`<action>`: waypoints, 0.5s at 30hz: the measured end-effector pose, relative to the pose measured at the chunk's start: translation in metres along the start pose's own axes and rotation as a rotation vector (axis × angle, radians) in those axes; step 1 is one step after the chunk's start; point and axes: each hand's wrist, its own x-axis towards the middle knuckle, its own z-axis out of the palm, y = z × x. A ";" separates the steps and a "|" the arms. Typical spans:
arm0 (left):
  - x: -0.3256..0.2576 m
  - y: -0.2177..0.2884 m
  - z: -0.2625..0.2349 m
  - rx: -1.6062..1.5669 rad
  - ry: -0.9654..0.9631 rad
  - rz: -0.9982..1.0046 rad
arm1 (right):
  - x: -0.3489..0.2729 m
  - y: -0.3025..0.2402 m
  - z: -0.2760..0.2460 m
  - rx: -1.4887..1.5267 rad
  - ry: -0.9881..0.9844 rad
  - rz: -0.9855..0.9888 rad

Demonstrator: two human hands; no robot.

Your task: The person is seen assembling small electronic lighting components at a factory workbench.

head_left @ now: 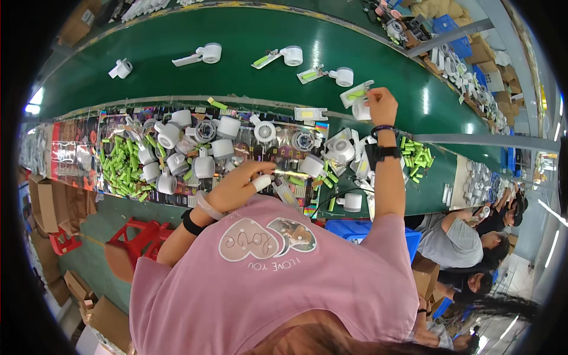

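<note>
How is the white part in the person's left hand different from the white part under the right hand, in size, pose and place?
The part in the left hand is a small white cylinder, pinched at the fingertips above the cluttered bench. The part at the right hand is a bigger white round housing with a flat card beside it, lying on the green conveyor belt. The left arm is bent close to the body; the right is stretched out. Both parts are white plastic.

The person's right arm stretches straight forward, elbow nearly locked, a black watch and a thin dark bracelet on its wrist; the right hand [381, 105] is curled closed, knuckles up. The left arm bends at the elbow, wrist banded in black and pale, and the left hand [239, 183] pinches fingers to thumb.
</note>
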 end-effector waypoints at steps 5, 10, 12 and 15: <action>0.013 -0.005 0.001 -0.014 -0.015 -0.030 | 0.051 0.084 0.011 -0.291 0.016 0.025; 0.015 -0.007 -0.004 -0.019 -0.009 -0.094 | 0.057 0.053 -0.001 -0.476 -0.220 -0.044; 0.013 -0.019 -0.004 0.001 -0.037 -0.055 | 0.052 0.015 -0.021 -0.494 -0.290 -0.084; 0.012 -0.023 -0.004 -0.003 -0.087 -0.001 | 0.046 -0.035 -0.071 -0.468 -0.406 -0.148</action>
